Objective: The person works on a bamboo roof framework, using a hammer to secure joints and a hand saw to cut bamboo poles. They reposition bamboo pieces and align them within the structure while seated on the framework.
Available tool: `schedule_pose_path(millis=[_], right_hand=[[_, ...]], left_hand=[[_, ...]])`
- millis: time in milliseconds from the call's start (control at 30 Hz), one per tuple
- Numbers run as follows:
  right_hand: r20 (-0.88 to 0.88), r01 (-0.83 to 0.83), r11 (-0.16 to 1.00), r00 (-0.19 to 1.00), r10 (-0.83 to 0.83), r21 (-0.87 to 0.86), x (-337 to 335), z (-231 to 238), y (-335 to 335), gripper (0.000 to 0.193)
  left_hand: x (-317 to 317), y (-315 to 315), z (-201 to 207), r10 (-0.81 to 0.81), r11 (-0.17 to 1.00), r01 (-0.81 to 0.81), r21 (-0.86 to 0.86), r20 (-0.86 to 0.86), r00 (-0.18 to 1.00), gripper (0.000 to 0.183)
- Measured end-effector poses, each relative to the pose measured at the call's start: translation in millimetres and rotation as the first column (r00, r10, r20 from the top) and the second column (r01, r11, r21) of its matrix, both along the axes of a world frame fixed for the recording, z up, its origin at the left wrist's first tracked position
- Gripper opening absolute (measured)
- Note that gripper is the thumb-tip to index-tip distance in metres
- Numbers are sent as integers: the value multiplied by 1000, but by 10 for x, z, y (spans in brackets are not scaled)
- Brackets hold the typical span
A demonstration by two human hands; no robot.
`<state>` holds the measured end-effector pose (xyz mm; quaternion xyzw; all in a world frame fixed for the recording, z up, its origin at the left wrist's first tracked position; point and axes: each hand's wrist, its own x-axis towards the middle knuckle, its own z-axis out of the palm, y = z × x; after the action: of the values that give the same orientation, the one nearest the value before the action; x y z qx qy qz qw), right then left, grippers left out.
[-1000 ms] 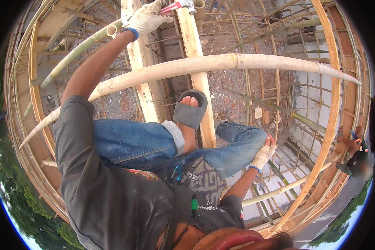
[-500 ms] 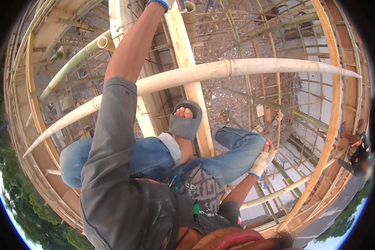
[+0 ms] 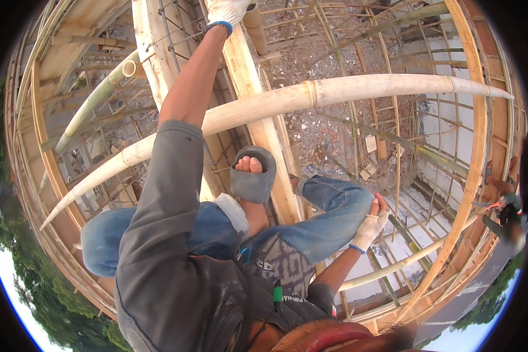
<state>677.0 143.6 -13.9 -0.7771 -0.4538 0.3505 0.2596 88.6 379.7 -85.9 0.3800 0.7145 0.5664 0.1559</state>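
Observation:
My left hand [image 3: 226, 10], in a white knitted glove with a blue cuff, reaches far ahead over a pale timber board [image 3: 243, 70]. The upper edge of the view cuts it off, so its fingers are hidden. A small dark-ended item [image 3: 251, 6] shows beside it; whether I hold it cannot be made out. Below that arm a thick bamboo pole [image 3: 264, 104] runs across. My right hand [image 3: 371, 227], in a similar glove with bare fingertips, lies on my bent right knee, fingers extended, holding nothing. My foot in a grey slide sandal [image 3: 253, 175] is beside the board.
Steel reinforcing bars [image 3: 169, 35] run between the boards. Bamboo scaffolding [image 3: 434, 158] stands below, over ground strewn with rubble [image 3: 320, 138]. A curved timber edge [image 3: 481, 117] borders the right side, where another person [image 3: 507, 220] is. A cut bamboo end [image 3: 130, 69] is at left.
My view has shifted slightly, bringing more of my left glove into the picture. My right hand stays on the knee.

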Motion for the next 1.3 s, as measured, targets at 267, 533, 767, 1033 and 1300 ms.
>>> schedule_pose_path(millis=[267, 533, 767, 1033, 1300], right_hand=[[-44, -39, 999, 998, 40, 19, -120, -109, 38, 31], [-57, 35, 992, 998, -28, 123, -10, -352, -37, 34], [-305, 621, 695, 783, -542, 362, 1032, -467, -171, 41], [-439, 742, 617, 661, -608, 262, 2692, 105, 338, 54], [-468, 788, 596, 590, -658, 156, 3593, 361, 738, 47]], left_hand=[[-452, -612, 61, 8, 894, -176, -412, -377, 926, 96], [-68, -1137, -83, -103, 931, 32, -364, -175, 979, 75], [69, -1638, -15, -280, 608, -4, -794, -219, 935, 86], [-654, -1703, -398, -564, 349, 215, -912, -22, 825, 76], [-267, -1471, -8, -287, 182, 115, -977, 60, 956, 75]])
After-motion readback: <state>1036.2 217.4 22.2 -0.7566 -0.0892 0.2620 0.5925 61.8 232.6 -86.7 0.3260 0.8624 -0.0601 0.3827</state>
